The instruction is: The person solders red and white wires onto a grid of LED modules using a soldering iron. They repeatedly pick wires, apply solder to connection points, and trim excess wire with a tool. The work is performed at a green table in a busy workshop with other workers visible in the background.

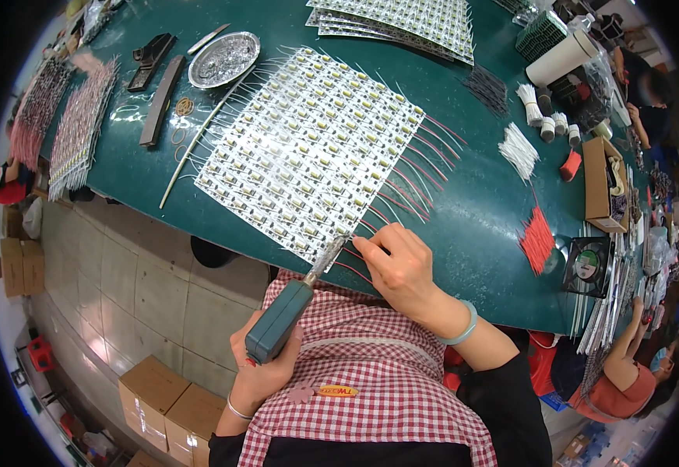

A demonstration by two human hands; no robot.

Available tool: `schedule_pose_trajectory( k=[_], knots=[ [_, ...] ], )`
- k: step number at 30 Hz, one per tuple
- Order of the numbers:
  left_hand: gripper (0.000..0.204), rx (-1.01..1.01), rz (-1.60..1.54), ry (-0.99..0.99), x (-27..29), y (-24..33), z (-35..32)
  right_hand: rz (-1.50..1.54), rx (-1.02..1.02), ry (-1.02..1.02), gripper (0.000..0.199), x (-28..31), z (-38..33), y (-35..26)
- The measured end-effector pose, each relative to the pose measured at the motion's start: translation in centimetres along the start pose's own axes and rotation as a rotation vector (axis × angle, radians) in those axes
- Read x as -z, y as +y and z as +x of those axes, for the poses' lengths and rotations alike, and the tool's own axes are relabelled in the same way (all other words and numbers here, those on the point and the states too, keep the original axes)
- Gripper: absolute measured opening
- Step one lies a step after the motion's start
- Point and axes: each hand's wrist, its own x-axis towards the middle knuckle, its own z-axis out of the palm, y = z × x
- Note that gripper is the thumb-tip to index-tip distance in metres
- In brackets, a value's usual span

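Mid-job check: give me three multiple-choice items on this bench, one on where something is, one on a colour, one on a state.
1. The round metal dish lies where?
A. far side of the strip panel
B. on the floor
C. in the lap

2. What colour is the soldering iron handle?
A. red
B. teal
C. yellow

3. What is the left hand doing?
A. lying open
B. gripping the soldering iron
C. holding a box

Answers: 1 A, it sits beyond the strip panel on the table. 2 B, the grip is teal. 3 B, fingers wrap the handle, while the right hand pinches a red wire.

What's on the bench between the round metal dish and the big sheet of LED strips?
In the head view, only a long thin pale rod crosses the green bench between the metal dish and the LED strip sheet.
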Motion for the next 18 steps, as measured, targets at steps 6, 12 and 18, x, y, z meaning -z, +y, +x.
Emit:
schedule_pose_trajectory(
  k=[6, 12, 18],
  knots=[
    [0.013, 0.081, -0.043, 0.027, 0.1, -0.3, -0.7, 0.0, 0.005, 0.003, 0.017, 0.0, 0.0, 0.0],
    [0.014, 0.055, -0.042, 0.071, -0.1, -0.9, -1.4, 0.002, 0.004, 0.003, 0.022, 0.0, 0.1, -0.1],
    [0.015, 0.044, -0.021, 0.097, 0.0, -0.2, -1.2, 0.029, 0.006, 0.035, 0.02, 0.1, 0.2, -0.2]
  ],
)
